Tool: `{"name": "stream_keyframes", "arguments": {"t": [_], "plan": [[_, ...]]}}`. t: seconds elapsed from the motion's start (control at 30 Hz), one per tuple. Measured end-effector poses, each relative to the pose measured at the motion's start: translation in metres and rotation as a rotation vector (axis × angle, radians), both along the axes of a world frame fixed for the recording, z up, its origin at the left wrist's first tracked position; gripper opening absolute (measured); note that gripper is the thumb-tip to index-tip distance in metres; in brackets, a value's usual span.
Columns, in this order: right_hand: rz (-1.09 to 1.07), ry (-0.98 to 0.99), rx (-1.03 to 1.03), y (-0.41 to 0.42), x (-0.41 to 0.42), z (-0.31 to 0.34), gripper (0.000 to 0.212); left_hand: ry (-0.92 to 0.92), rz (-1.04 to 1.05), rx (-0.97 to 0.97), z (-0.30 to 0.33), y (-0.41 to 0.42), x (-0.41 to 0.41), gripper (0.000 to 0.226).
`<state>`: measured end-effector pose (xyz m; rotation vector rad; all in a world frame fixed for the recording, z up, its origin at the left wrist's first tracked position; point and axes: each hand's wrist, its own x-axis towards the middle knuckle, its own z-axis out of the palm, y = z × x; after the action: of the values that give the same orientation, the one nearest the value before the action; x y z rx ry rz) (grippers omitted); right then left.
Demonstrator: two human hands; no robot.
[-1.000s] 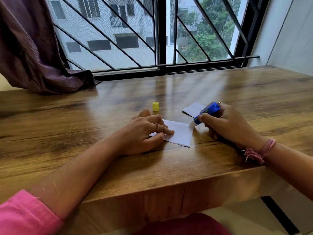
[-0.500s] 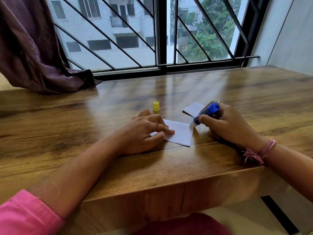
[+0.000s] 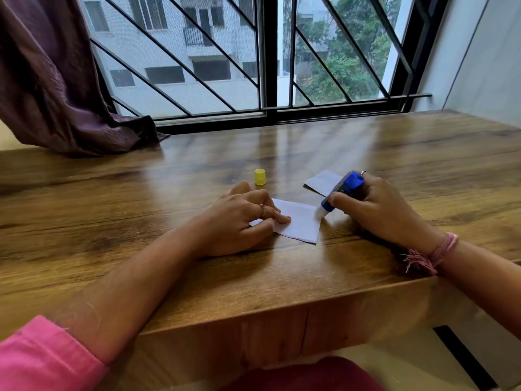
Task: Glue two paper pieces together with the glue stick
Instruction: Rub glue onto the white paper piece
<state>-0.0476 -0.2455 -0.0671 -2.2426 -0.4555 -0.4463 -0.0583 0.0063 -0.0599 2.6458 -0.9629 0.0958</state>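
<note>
Right hand (image 3: pixel 377 210) grips the blue glue stick (image 3: pixel 342 190), tip on the near white paper square (image 3: pixel 298 224), which the left hand (image 3: pixel 242 218) fingers press flat. Gluing underway; second white paper piece (image 3: pixel 321 182) unjoined, lying just behind on the wooden table (image 3: pixel 169 263).

glue stick (image 3: pixel 342 190) label print too small to read; no other text

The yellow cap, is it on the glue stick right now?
No, the yellow cap stands alone on the table, apart from the glue stick.
</note>
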Motion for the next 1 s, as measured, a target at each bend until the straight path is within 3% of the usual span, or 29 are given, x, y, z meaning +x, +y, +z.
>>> {"name": "stream_keyframes", "arguments": {"t": [0.13,0.27,0.8,0.93,1.0], "plan": [[0.087,0.030,0.003,0.002,-0.006,0.000,0.037,0.005,0.004,0.003,0.000,0.000,0.001,0.044],[0.050,0.012,-0.002,0.002,-0.005,0.002,0.026,0.002,0.004,0.005,0.000,0.000,0.000,0.044],[0.190,-0.005,-0.054,0.004,-0.014,0.006,0.043,0.005,0.000,-0.002,0.000,0.000,0.000,0.044],[0.265,0.033,-0.066,0.003,-0.014,0.005,0.015,0.002,-0.005,-0.007,0.000,0.000,0.000,0.044],[0.290,0.042,-0.059,0.002,-0.014,0.005,0.012,-0.003,-0.008,-0.001,-0.001,0.000,0.001,0.043]]}}
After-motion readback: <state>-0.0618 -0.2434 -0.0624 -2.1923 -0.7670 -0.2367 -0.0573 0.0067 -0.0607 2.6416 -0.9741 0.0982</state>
